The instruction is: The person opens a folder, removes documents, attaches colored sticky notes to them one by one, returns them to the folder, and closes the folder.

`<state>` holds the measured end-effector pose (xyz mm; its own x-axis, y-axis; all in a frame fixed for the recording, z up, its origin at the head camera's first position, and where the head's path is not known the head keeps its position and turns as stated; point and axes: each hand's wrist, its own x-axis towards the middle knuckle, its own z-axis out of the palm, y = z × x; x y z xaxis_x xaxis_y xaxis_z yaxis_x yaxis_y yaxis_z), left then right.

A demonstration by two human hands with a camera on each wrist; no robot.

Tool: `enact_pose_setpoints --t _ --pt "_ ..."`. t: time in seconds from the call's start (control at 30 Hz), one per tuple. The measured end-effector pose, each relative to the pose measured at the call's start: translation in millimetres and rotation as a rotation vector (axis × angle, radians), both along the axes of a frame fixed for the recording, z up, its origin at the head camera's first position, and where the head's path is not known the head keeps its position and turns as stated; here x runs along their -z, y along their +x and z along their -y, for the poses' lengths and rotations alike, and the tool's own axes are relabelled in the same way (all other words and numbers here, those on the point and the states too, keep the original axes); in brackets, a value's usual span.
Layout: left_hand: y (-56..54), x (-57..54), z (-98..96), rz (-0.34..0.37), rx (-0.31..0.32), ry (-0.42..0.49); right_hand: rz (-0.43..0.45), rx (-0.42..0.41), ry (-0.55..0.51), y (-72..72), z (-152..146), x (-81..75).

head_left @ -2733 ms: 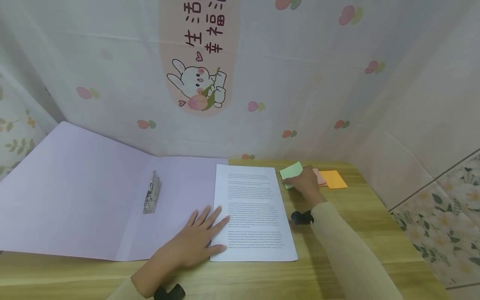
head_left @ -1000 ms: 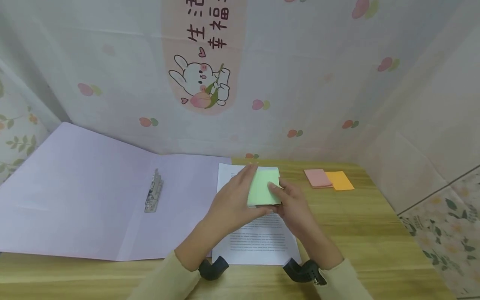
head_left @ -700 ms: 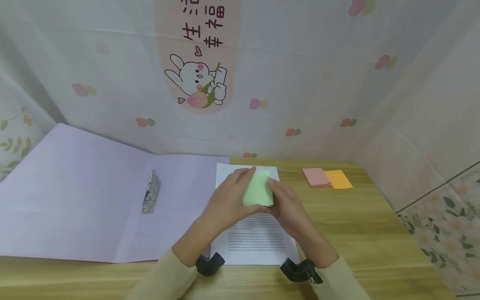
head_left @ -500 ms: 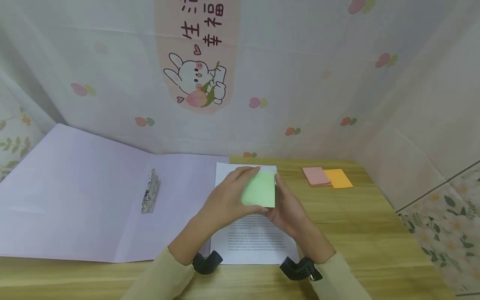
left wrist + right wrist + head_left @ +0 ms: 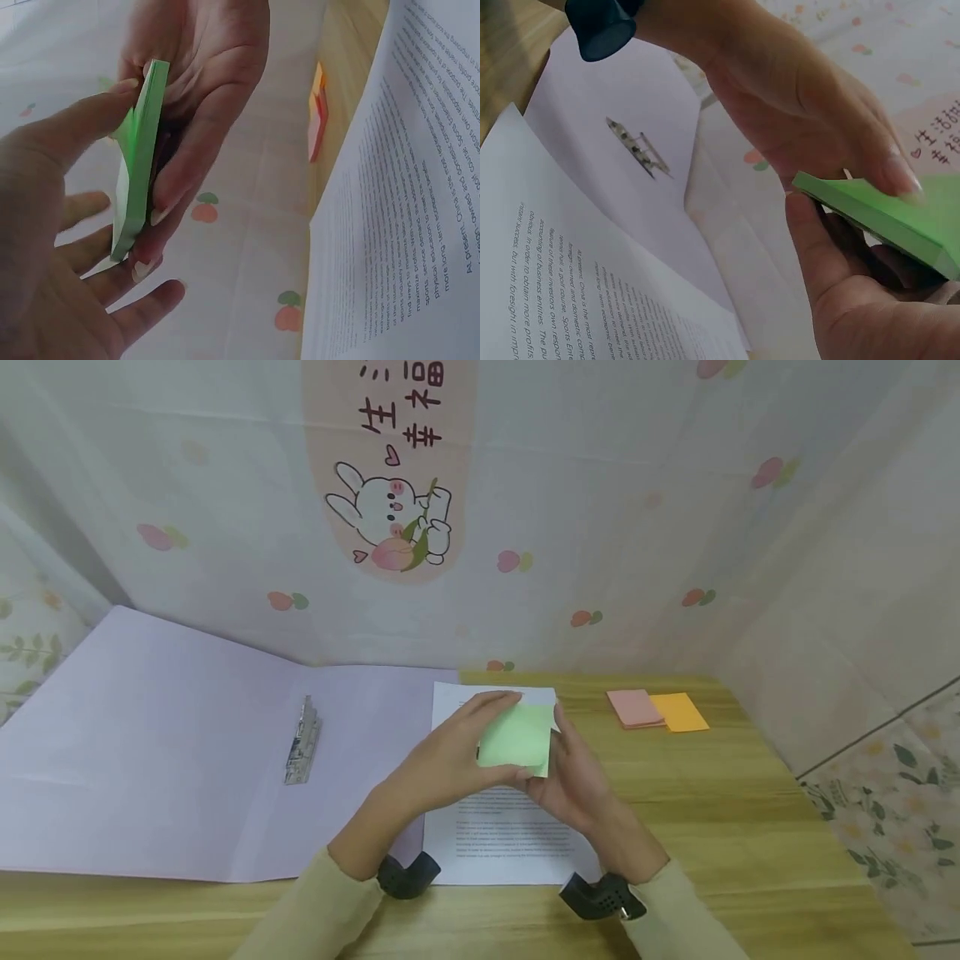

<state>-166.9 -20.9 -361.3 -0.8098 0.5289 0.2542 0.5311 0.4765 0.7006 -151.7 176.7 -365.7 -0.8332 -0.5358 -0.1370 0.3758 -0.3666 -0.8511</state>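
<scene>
A light green sticky note pad [image 5: 516, 735] is raised over the printed sheets [image 5: 510, 847], between both hands. My right hand [image 5: 581, 781] supports it from below and at its right edge, fingers curled under it in the right wrist view. The left hand [image 5: 442, 760] spans its left side, with the thumb at the near edge and fingers at the far edge. In the left wrist view the left thumb [image 5: 120, 94] meets the pad's top sheet, which bows away from the rest of the pad [image 5: 142, 180]. The left hand's other fingers are spread.
A lilac folder [image 5: 187, 752] lies spread to the left, with a metal clip [image 5: 303, 743] on its inside. At the back right lie a pink sticky note pad [image 5: 633, 708] and an orange one [image 5: 681, 712]. A printed curtain [image 5: 600, 510] hangs behind the wooden table [image 5: 712, 827].
The green pad was picked up from the back right and brought over the printed sheets. The left hand left the paper and came to the pad. The top sheet now lifts at the near edge.
</scene>
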Motion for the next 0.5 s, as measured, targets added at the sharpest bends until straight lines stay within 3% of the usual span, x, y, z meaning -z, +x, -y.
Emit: enact_pose_setpoints --t 0.1,0.2,0.33,0.43,0.5 --pt "1.0 0.1 -1.7 -0.045 0.016 -0.009 -0.02 0.003 -0.025 -1.0 -4.1 0.1" --pt "2.2 1.4 -3.4 -0.192 -0.009 -0.011 -0.042 0.015 -0.056 -1.8 -5.2 0.2" --pt "3.4 3.0 -7.5 -0.375 -0.106 0.067 -0.055 0.048 -0.091 -3.0 -4.1 0.3" --pt "4.4 3.2 -9.0 -0.42 -0.192 0.139 -0.068 0.056 -0.101 -3.8 -4.9 1.3" --pt "5.1 2.7 -8.2 -0.412 -0.245 0.183 -0.068 0.063 -0.105 -4.3 -5.6 1.3"
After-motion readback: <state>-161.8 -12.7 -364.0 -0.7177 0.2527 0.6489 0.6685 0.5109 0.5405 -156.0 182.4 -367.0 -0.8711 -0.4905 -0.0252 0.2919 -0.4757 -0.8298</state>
